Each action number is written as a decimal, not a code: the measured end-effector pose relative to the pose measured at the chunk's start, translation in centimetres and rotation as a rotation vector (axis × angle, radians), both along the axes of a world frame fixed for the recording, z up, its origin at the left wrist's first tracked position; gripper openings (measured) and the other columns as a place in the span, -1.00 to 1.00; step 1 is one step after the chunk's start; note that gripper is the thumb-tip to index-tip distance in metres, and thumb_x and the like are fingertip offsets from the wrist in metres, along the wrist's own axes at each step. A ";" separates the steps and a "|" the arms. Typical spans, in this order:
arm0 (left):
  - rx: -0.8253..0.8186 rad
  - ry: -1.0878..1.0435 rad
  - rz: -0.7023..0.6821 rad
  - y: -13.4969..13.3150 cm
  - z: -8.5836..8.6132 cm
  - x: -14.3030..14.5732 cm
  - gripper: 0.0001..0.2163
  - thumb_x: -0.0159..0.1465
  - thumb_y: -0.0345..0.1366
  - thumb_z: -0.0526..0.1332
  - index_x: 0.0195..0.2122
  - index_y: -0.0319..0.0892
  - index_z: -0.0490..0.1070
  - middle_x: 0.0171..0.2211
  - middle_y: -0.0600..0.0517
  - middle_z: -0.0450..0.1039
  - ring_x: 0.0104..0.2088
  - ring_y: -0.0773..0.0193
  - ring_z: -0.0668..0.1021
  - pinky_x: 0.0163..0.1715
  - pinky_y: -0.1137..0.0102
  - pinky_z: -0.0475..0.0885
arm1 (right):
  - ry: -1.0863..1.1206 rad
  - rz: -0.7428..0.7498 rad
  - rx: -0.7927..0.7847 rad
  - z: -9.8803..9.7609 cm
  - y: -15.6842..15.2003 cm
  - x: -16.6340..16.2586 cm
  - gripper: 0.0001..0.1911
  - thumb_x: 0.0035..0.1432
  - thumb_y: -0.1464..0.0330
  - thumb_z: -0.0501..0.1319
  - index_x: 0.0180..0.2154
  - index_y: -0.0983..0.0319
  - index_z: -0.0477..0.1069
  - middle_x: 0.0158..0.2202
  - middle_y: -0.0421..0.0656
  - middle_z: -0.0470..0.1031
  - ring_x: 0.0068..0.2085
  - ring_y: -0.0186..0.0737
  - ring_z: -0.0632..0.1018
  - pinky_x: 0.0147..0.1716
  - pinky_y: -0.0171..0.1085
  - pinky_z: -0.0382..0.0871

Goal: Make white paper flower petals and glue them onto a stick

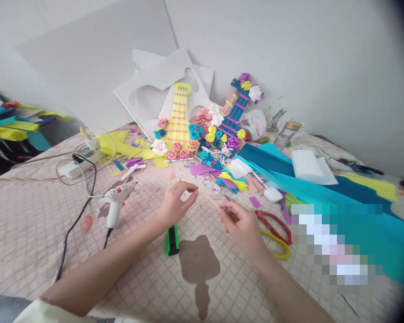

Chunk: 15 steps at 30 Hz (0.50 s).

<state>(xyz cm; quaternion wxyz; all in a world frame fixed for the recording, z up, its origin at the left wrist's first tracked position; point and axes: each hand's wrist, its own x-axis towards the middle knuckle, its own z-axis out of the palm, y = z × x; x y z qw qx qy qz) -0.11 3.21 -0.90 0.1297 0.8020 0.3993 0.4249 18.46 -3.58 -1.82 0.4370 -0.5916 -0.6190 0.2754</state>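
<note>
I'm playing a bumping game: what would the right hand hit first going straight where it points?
Probably the left hand, whose fingertips lie ahead, near the thin pale stick that the right hand holds. Depth is hard to judge, though.

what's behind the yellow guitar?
Behind the yellow guitar: a white board with cut-out openings, more white pieces, then the pale wall. The guitar covers part of them; whatever sits directly behind its body can't be seen.

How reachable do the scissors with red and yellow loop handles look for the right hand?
Probably yes: the scissors lie just beside the right hand, handles largely uncovered. It holds a thin pale stick, which likely must be released first.
</note>
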 end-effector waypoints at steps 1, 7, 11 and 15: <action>-0.027 -0.009 0.003 -0.1 0.0 0.1 -0.94 0.19 -0.34 0.15 -0.37 -0.20 0.38 -0.42 0.04 0.48 -0.39 0.33 0.48 -0.31 0.43 0.36 | -0.055 -0.019 0.051 -0.1 0.0 -0.1 -0.85 0.11 0.26 0.14 -0.36 0.22 0.37 -0.57 -0.25 0.39 -0.60 -0.37 0.40 -0.57 -0.37 0.27; -0.165 -0.066 0.064 -0.3 -0.2 0.6 -0.84 0.20 -0.29 0.14 -0.45 -0.20 0.45 -0.52 0.07 0.49 -0.52 0.37 0.43 -0.49 0.47 0.30 | -0.229 -0.027 0.214 -0.5 -0.2 -0.3 -0.89 0.11 0.31 0.14 -0.38 0.22 0.38 -0.63 -0.28 0.35 -0.60 -0.39 0.36 -0.54 -0.38 0.24; -0.200 -0.103 0.074 -0.4 0.0 0.6 -0.86 0.17 -0.34 0.14 -0.48 -0.20 0.45 -0.53 0.08 0.48 -0.53 0.38 0.41 -0.49 0.48 0.27 | -0.188 -0.014 0.174 -0.4 -0.4 -0.4 -0.87 0.12 0.29 0.14 -0.39 0.22 0.38 -0.62 -0.28 0.35 -0.60 -0.38 0.36 -0.53 -0.38 0.24; -0.224 -0.145 0.083 -0.6 0.3 0.5 -0.87 0.15 -0.35 0.14 -0.50 -0.20 0.44 -0.55 0.08 0.46 -0.54 0.38 0.39 -0.48 0.47 0.25 | -0.087 -0.002 0.058 -0.4 -0.5 -0.7 -0.84 0.12 0.26 0.15 -0.37 0.21 0.38 -0.61 -0.28 0.36 -0.59 -0.38 0.36 -0.54 -0.37 0.24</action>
